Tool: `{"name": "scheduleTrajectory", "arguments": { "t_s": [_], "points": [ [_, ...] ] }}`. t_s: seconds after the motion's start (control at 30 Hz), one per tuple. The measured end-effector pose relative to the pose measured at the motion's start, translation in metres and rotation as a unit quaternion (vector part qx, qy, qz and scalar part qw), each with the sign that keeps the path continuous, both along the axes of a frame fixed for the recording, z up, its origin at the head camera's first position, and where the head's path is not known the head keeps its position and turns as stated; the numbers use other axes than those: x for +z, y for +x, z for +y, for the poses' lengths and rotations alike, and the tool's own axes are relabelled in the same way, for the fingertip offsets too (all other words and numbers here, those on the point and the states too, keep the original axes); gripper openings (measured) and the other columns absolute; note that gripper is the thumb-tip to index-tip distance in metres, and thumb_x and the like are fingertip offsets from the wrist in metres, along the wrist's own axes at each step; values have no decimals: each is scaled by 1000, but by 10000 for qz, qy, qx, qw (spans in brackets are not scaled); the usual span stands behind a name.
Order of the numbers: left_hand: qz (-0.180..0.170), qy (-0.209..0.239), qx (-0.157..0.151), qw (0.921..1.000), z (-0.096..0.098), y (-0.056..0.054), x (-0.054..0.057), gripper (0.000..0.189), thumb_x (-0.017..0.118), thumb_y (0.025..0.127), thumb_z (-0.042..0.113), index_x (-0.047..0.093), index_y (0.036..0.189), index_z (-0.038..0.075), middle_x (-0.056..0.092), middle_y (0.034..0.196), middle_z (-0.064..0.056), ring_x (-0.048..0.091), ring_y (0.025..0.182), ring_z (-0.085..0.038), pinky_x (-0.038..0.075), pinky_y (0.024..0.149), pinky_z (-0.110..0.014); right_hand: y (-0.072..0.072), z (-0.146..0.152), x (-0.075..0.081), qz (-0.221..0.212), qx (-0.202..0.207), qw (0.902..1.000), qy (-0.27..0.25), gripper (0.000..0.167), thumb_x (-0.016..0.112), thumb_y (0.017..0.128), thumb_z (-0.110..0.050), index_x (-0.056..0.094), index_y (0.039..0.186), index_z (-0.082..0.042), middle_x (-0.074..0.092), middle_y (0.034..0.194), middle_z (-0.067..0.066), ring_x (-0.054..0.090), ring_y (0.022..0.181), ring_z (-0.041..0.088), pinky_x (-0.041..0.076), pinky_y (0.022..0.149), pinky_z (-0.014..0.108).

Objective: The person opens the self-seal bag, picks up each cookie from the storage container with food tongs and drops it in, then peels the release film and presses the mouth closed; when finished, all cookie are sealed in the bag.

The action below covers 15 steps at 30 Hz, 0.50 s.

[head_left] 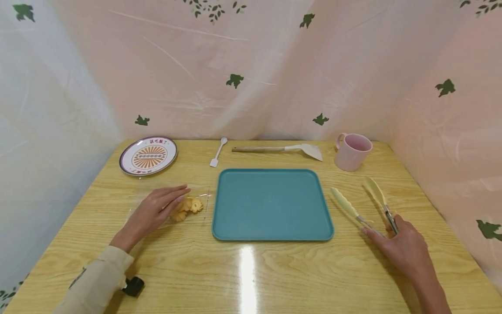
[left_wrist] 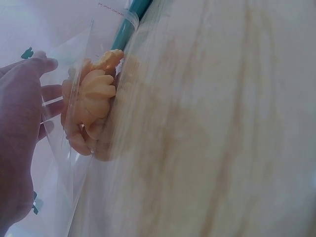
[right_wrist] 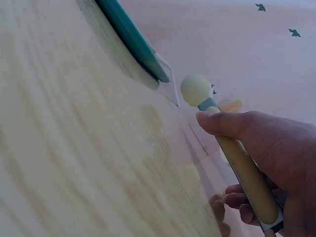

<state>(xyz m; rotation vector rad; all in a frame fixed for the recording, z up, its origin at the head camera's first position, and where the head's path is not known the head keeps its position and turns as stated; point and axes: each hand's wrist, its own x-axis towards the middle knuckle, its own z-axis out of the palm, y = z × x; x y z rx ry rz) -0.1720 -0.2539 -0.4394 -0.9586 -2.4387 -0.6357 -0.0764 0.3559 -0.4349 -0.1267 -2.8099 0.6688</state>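
Note:
My left hand [head_left: 158, 205] lies at a clear plastic bag [head_left: 205, 208], its fingers fairly straight and touching the film. Inside the bag are several flower-shaped cookies [head_left: 192, 205]; in the left wrist view the cookies [left_wrist: 94, 98] show through the film beside the fingers. On the right, my right hand [head_left: 405, 248] grips a pair of tongs [head_left: 343, 203] with cream tips and metal arms, the arms spread apart. The right wrist view has the thumb along one arm of the tongs [right_wrist: 249, 177], with the other fingers curled behind it. Nothing sits between the tips.
A teal tray [head_left: 272, 205] lies in the middle of the wooden table [head_left: 196, 270]. Behind it are a patterned plate [head_left: 149, 155], a small white spatula [head_left: 218, 152], a wooden-handled turner [head_left: 274, 148] and a pink mug [head_left: 350, 155]. Pink cloth [head_left: 270, 109] hangs beyond the back edge.

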Motion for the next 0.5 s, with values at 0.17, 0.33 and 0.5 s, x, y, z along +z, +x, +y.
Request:
{"name": "scheduleTrajectory", "arguments": {
  "t_s": [0.17,0.33,0.5],
  "points": [
    [69,39,-59,10000,0,0,0,40,70,95,-2,69,134,4,67,135,-15,65,116,-37,50,97,-56,0,1,1,-119,-158,9998,-2,58,81,88,-48,48,85,0,48,76,12,50,66,31,38,52,39],
    [98,40,-85,9999,0,-1,0,38,69,96,-1,69,134,3,67,135,-16,65,116,-37,50,97,-56,2,-3,1,-231,-398,9989,-16,60,80,87,-51,47,84,-1,50,76,14,52,67,33,39,53,40],
    [80,32,-79,9999,0,-1,0,38,69,96,0,69,134,4,67,135,-15,65,117,-37,50,97,-56,3,-8,0,-278,-550,9981,-67,67,81,86,-52,50,90,7,53,83,25,54,70,39,42,54,46]
  ]
}}
